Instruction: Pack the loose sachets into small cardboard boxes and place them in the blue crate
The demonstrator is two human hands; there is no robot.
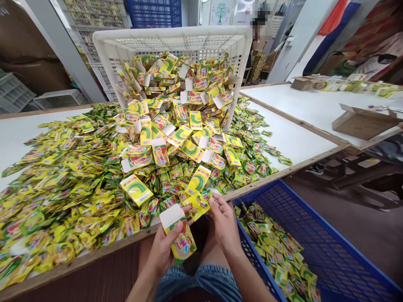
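My left hand [163, 247] holds a small yellow-green box [183, 241] whose white top flap [171, 214] stands open. Between my two hands is a yellow sachet [197, 205], pinched at its right edge by the thumb and fingers of my right hand [222, 218]; its left end lies by my left fingertips. Just beyond, several boxes [136, 189] rest on a heap of green and yellow sachets [85, 184]. Whether anything is inside the held box cannot be seen.
A white basket [176, 31] lies tipped toward me, spilling boxes onto the table [277, 126]. Below the table edge at right, a blue crate [315, 235] holds sachets. An open carton [365, 121] sits on the right table. A person [256, 31] is in the background.
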